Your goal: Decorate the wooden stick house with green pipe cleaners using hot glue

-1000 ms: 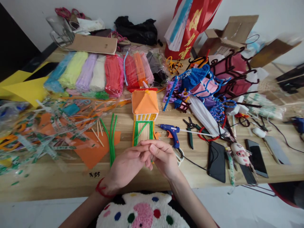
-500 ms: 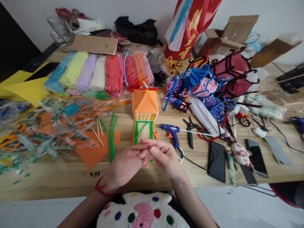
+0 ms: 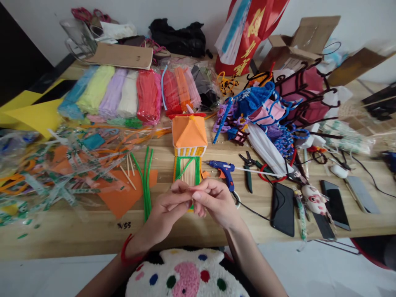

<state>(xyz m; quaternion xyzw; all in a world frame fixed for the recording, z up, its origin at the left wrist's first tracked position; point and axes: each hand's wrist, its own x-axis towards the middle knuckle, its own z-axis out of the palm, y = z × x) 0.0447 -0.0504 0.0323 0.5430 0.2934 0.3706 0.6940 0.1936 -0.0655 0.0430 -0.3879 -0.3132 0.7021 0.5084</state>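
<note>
My left hand (image 3: 168, 210) and my right hand (image 3: 215, 202) meet fingertip to fingertip over the table's front part. Both are pinched closed; whatever may lie between the fingers is too small or hidden. Just beyond them stands a small model house (image 3: 189, 134) with an orange roof and white and yellow striped walls. Its base (image 3: 187, 170), made of wooden sticks with a green border, runs toward me and is partly covered by my hands. Right of the base lies a blue glue gun (image 3: 224, 168). Long green pipe cleaners (image 3: 146, 185) lie to the left of my hands.
Orange sheets (image 3: 116, 198) and plastic scraps (image 3: 62, 177) spread over the left side. Bundled coloured pipe cleaners (image 3: 120, 93) lie behind. Toward the right are pliers (image 3: 247, 171), a black phone (image 3: 282, 210), and blue and maroon craft pieces (image 3: 256, 101). A red bag (image 3: 244, 41) stands at the back.
My left hand has turned and drawn back slightly, from overlapping the right fingers to a fingertip pinch against them. The objects on the table have stayed in place.
</note>
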